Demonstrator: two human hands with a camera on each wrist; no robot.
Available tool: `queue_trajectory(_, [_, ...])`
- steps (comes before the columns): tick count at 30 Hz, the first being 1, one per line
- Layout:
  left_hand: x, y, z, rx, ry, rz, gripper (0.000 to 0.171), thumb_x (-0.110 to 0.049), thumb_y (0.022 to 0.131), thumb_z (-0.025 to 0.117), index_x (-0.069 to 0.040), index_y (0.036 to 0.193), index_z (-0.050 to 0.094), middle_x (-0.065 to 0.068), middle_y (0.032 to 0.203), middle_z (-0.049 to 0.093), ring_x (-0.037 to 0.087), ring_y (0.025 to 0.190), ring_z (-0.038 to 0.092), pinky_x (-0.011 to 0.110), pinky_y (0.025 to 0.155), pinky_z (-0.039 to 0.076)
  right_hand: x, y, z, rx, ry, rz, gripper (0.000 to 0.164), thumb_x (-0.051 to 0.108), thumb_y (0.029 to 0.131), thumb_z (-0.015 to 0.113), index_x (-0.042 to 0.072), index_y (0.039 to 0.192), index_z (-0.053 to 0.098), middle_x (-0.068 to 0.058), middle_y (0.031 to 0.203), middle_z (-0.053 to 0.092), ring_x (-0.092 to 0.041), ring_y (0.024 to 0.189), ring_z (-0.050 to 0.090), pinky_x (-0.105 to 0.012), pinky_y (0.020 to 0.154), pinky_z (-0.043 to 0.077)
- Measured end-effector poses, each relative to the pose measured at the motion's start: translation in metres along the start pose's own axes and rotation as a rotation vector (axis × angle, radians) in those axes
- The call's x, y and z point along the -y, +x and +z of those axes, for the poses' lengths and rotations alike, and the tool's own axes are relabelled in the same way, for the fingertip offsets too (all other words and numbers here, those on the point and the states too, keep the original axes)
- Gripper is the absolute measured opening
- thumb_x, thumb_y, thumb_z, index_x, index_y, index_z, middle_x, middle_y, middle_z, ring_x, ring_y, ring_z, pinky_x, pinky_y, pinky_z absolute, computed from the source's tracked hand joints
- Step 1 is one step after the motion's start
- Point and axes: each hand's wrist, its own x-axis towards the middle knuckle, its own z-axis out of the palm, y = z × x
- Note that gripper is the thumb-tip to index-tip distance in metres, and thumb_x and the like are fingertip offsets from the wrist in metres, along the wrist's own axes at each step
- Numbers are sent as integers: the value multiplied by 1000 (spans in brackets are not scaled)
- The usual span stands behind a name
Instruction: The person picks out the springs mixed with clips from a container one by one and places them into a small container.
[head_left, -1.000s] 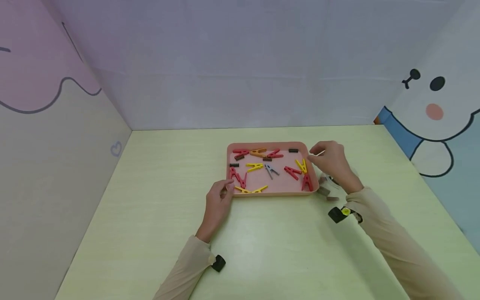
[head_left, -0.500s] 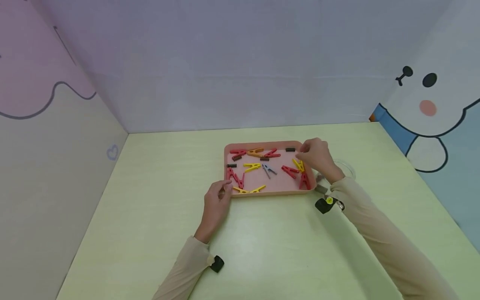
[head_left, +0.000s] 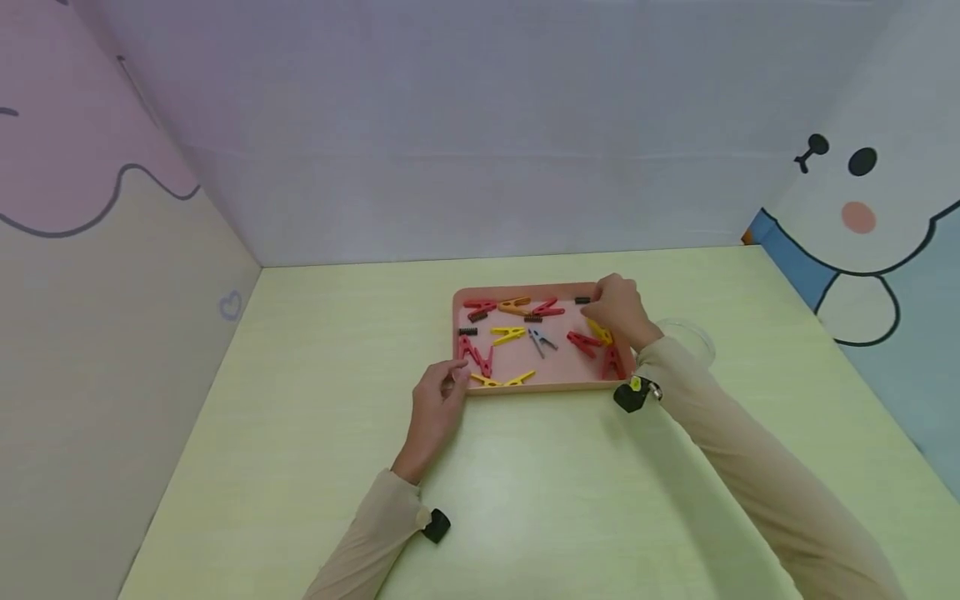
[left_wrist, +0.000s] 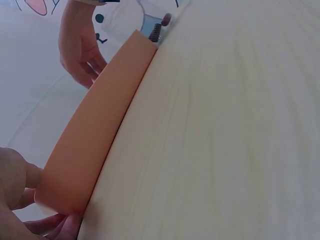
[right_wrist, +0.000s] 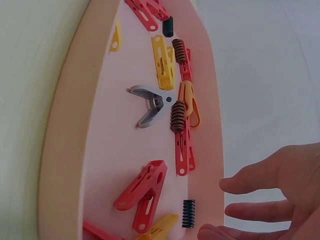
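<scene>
A shallow pink tray [head_left: 543, 387] holds red, yellow, orange and grey clothespins and several small coil springs. My left hand [head_left: 437, 404] grips the tray's near left corner, with fingers on both sides of it in the left wrist view. Over the tray's far right part is my right hand [head_left: 621, 310], thumb and fingers apart and nothing seen between them. Nearest to its fingers lies a black spring [right_wrist: 188, 213], beside a red clothespin [right_wrist: 145, 190] and a yellow one [right_wrist: 160, 227]. The grey clothespin [right_wrist: 152, 102] lies mid-tray, near a brown spring [right_wrist: 177, 116].
Right of the tray, a clear round dish [head_left: 708, 342] shows partly behind the right sleeve. In the left wrist view, a dark spring [left_wrist: 155, 33] stands out past the tray's near right corner. Pale walls with cartoon drawings border the light wooden table [head_left: 322, 375].
My right hand has moved left from beside the tray to over its far right part, and its forearm now covers the grey-brown pieces beside the tray. The left hand stays at the corner.
</scene>
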Motion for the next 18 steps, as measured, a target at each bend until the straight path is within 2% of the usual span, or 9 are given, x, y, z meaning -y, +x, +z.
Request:
queue_trajectory(4, [-2,0,-1,11,3,-8,31,-28,97,54,-11,121,61,3,121,56,17,110,51,37,91,48,3,6,4,-5,14,12,18,12,88,63,-6,85,64,-14,80,57,-26,71,51,-29,59,46])
queue_trajectory(8, [-4,0,-1,21,12,-14,31,-29,97,54,-11,121,61,3,121,55,18,111,51,36,91,48,5,12,7,0,-3,8,20,13,88,63,-6,80,64,-8,68,51,-23,62,48,-28,56,42])
queue_trajectory(11, [-4,0,-3,20,17,-13,31,-28,97,55,-10,121,61,3,121,56,18,110,51,36,91,48,7,18,10,1,-46,-11,24,13,88,61,-2,69,56,-4,58,39,-18,52,41,-27,51,36])
queue_trajectory(14, [-4,0,-3,17,15,-10,30,-27,96,55,-10,120,61,2,120,56,17,110,51,35,90,49,8,23,13,-8,-80,-11,25,11,88,58,2,67,48,-2,58,32,-17,49,37,-27,49,33])
queue_trajectory(18, [-3,0,-3,19,0,6,30,-26,96,56,-9,120,61,4,120,56,18,110,52,37,90,49,7,28,18,-21,-108,3,15,9,87,54,-2,77,51,-8,65,41,-21,55,44,-28,51,36])
